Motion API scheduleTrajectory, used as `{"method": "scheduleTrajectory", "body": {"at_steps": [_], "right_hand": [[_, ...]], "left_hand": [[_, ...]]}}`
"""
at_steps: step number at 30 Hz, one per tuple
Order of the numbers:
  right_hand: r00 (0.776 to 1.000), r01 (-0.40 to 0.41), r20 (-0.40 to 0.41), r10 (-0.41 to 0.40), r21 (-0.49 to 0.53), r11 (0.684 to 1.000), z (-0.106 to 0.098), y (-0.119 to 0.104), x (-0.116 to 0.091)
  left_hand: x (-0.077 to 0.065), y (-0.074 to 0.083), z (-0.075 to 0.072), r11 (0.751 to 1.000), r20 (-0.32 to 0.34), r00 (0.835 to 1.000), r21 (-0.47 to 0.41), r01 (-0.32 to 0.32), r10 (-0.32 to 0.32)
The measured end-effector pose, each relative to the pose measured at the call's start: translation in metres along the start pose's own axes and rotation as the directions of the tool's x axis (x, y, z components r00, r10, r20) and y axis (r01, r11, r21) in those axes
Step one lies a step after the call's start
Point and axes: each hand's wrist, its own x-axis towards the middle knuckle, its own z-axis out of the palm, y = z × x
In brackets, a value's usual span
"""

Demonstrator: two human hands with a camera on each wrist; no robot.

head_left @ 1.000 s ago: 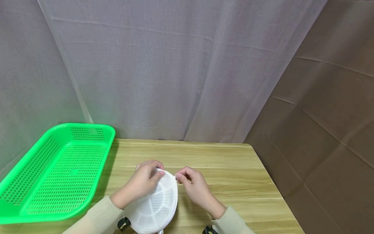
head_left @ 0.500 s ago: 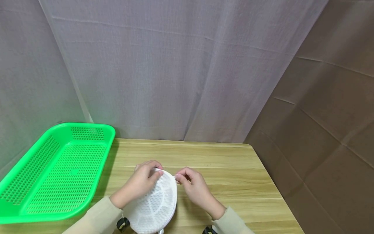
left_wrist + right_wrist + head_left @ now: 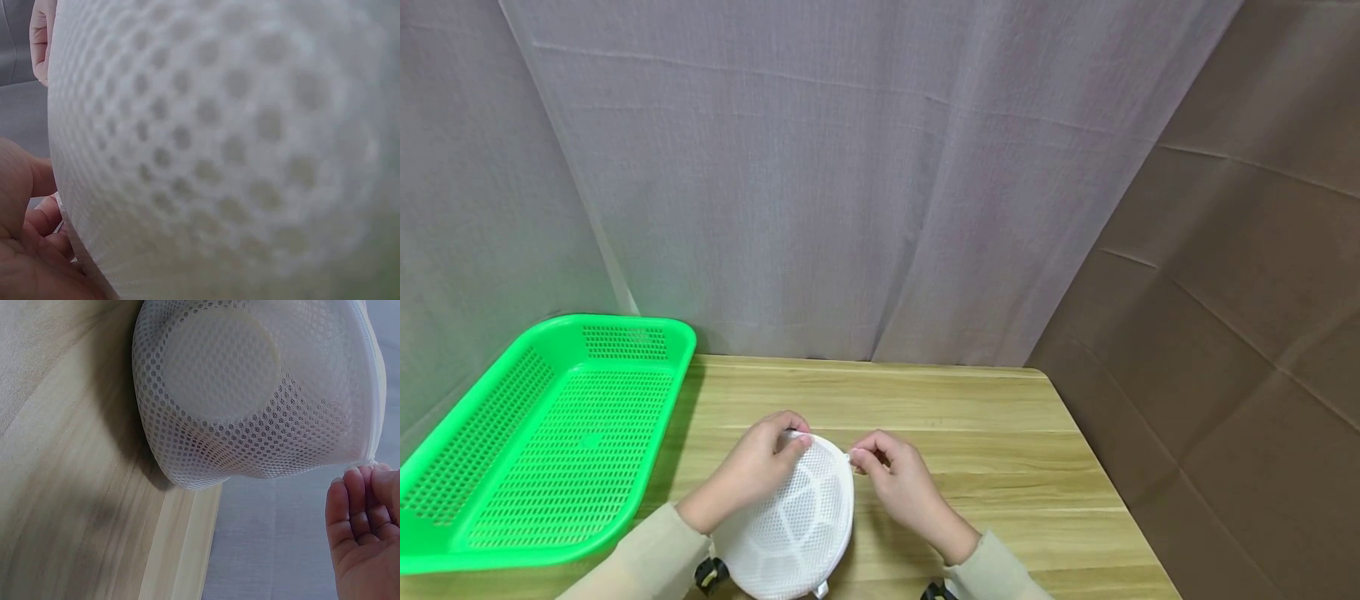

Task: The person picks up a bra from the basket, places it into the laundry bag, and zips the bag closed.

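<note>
A round white mesh laundry bag (image 3: 801,525) stands on the table in front of me. Its upper rim is gripped by my left hand (image 3: 752,471), thumb on the mesh top and fingers over the far side. At the rim's right, my right hand (image 3: 898,483) pinches a small white tab, probably the zipper pull. A zipper (image 3: 374,394) runs along the bag's edge in the right wrist view, ending at my right fingertips (image 3: 353,475). A pale disc (image 3: 219,362) shows at the bag's mesh end. Close mesh fills most of the left wrist view.
To the left lies a large green plastic basket (image 3: 681,367) with perforated sides. The wooden table (image 3: 962,417) ends at a grey curtain (image 3: 820,208) behind and a brown cloth wall (image 3: 1225,333) on the right.
My left hand has shifted slightly left along the rim, and the bag has turned a little with it. The right hand keeps its place at the tab.
</note>
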Motion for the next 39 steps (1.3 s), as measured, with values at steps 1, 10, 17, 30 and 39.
{"method": "scheduleTrajectory", "body": {"at_steps": [1,10,17,30,39], "right_hand": [[1.0,0.002,0.0,-0.002,-0.007,1.0,0.0,0.001,0.0],[1.0,0.007,-0.023,-0.008,-0.029,1.0,0.008,0.04,0.003],[1.0,0.027,-0.016,-0.027,-0.03,0.999,0.007,0.043,0.002],[0.999,0.029,-0.017,-0.029,-0.027,0.999,0.006,0.044,0.003],[1.0,-0.002,-0.026,0.002,-0.008,1.0,0.002,0.026,0.004]], "left_hand": [[0.0,-0.001,0.0,1.0,0.005,1.0,-0.005,0.003,-0.003],[0.001,-0.005,-0.003,0.999,-0.013,0.999,-0.003,0.043,-0.043],[0.002,-0.007,-0.003,0.999,-0.019,0.999,0.016,0.05,-0.049],[0.003,-0.005,-0.002,0.998,-0.041,0.998,0.038,0.051,-0.05],[0.002,0.006,0.002,0.997,0.035,0.997,0.007,-0.074,0.074]]}}
